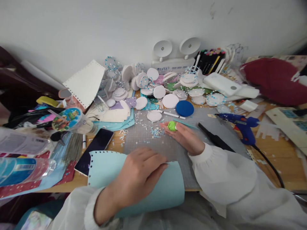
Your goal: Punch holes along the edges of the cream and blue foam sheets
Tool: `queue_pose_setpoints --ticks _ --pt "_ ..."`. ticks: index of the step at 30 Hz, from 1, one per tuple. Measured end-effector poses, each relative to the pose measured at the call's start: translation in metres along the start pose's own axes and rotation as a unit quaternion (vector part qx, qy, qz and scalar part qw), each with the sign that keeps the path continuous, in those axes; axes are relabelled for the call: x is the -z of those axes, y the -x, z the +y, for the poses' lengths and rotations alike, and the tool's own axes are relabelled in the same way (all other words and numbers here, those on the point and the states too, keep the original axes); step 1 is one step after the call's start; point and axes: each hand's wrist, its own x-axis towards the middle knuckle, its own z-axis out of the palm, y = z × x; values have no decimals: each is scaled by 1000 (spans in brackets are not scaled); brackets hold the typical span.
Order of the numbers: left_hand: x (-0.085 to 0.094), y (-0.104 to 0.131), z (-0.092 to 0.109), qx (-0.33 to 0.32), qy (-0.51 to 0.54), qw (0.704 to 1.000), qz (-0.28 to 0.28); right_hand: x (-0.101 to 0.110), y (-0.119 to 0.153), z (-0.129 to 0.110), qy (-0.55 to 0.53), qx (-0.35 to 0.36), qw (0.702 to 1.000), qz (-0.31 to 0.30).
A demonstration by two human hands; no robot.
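A curved sheet of light blue paper (103, 169) hangs over the table's front edge, with small star-shaped holes along its left and upper edges. My left hand (137, 172) lies over the sheet, its thumb and fingers closed on the upper edge; it is slightly blurred. Above the grey cutting mat (144, 140), my right hand (184, 135) holds a small green craft punch (172, 126) at its fingers. Tiny blue and white paper cut-outs (157, 131) are scattered on the mat beside that hand. The punch's underside is hidden.
A blue glue gun (242, 123) with a black cord lies right, near a black stick-like tool (213, 137). A phone (96, 150) and a plastic bottle (21, 169) lie left. White discs (170, 101), a blue round lid (184, 108) and a white pen (171, 114) lie behind.
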Motion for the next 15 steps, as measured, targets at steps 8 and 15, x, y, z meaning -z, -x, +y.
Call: queue_pose_setpoints --ticks 8,15 --pt "1 6 10 2 4 1000 -1 -3 0 -3 37 21 999 -23" --pt "9 -4 -15 139 49 977 156 -2 -1 0 56 40 997 -28"
